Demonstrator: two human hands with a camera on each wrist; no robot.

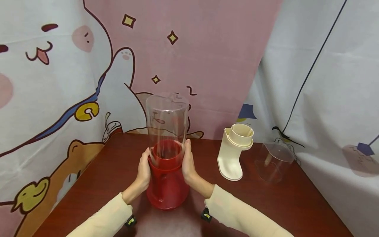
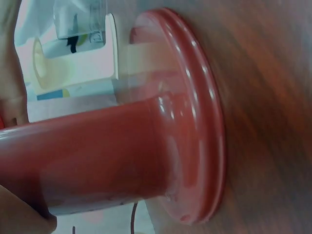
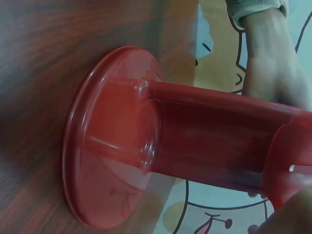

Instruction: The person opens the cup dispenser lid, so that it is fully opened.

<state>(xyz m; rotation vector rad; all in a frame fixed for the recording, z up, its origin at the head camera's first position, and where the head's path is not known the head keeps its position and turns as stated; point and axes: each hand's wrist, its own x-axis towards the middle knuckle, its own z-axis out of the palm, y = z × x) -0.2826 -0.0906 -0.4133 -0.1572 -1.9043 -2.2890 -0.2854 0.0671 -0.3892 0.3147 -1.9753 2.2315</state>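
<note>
In the lower part of the frame, two cream sleeves (image 1: 103,219) are seen coming in from the bottom edge. At lower centre, a red stand (image 1: 167,189) is held upright at the table (image 1: 103,191), its wide round foot lowest. Its upper part is grasped from the left by the left hand (image 1: 143,171) and from the right by the right hand (image 1: 188,161), the fingers being bent around it. Above, at the centre of the frame, a clear cylinder (image 1: 167,121) is seated upright at the stand's top, where a red inner rim is seen through its wall. Farther off, right of centre, a cream elbow-shaped part (image 1: 232,151) is stood on the table, with a clear container (image 1: 273,161) placed near it, farther right. The background is filled by a cartoon-printed cloth (image 1: 213,49), pink at upper centre and white at upper right.
</note>
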